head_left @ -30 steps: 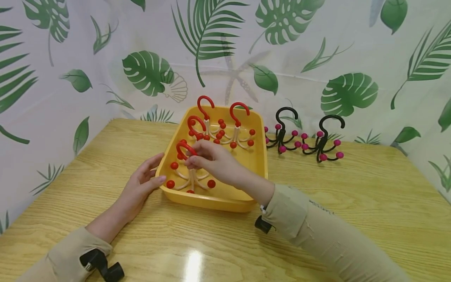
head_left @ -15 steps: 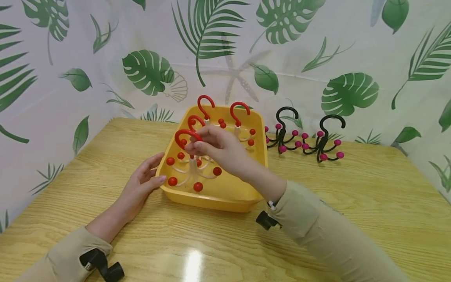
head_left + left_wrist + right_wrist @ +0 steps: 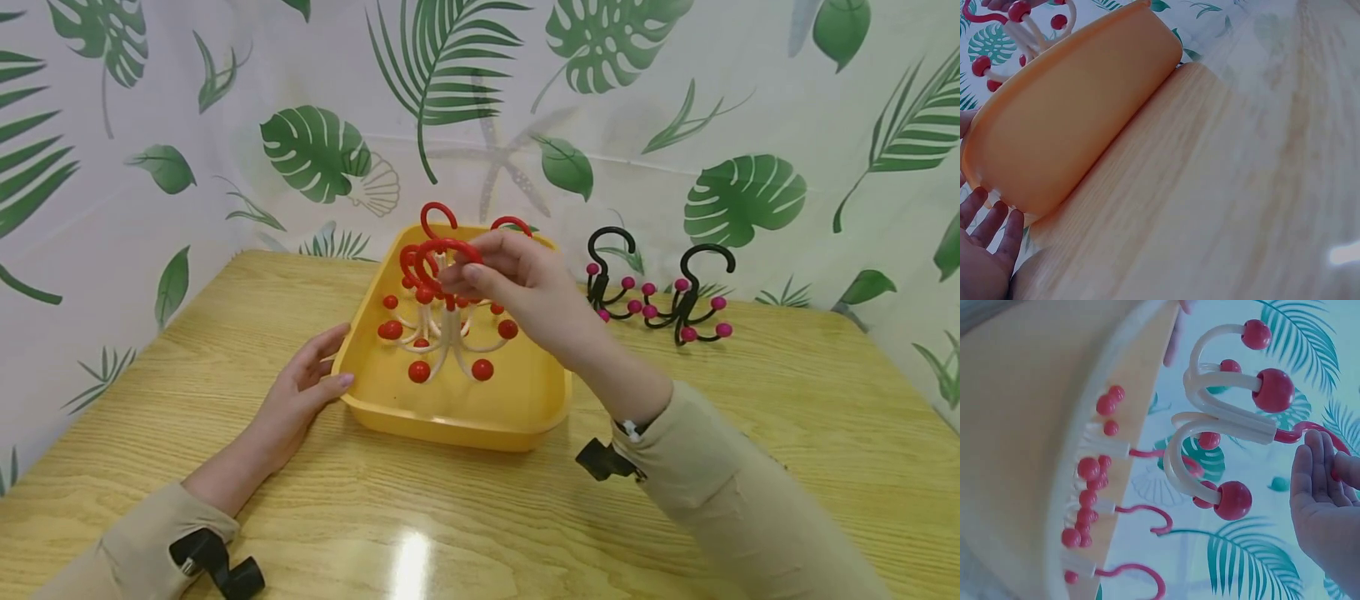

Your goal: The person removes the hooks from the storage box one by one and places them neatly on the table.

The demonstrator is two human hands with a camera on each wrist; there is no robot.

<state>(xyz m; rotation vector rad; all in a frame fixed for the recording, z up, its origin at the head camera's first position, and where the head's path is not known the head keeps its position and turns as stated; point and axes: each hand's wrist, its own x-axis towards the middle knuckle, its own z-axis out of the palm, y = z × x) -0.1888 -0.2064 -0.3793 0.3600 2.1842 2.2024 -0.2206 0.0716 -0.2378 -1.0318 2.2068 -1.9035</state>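
Note:
In the head view my right hand [image 3: 528, 304] pinches the red hook of a claw hanger [image 3: 450, 332] between thumb and fingers. The hanger hangs upright above a yellow tray [image 3: 450, 421], its white prongs tipped with red balls. The right wrist view shows this hanger [image 3: 1235, 428] apart from the others. Three similar hangers stand in the tray, one hook [image 3: 437, 218] at its back; the held hanger and right hand partly cover them. My left hand [image 3: 292, 400] touches the tray's front left corner with fairly straight fingers [image 3: 988, 219] against its outer wall.
Two black claw hangers [image 3: 688, 300] with pink balls stand to the right of the tray, the nearer one to it partly behind my right hand. A wooden table [image 3: 315, 517] carries everything. A leaf-patterned cloth [image 3: 480, 108] hangs behind.
My right hand has lifted the held hanger off the tray's front left area, up and to the right. My left hand and the tray have not moved.

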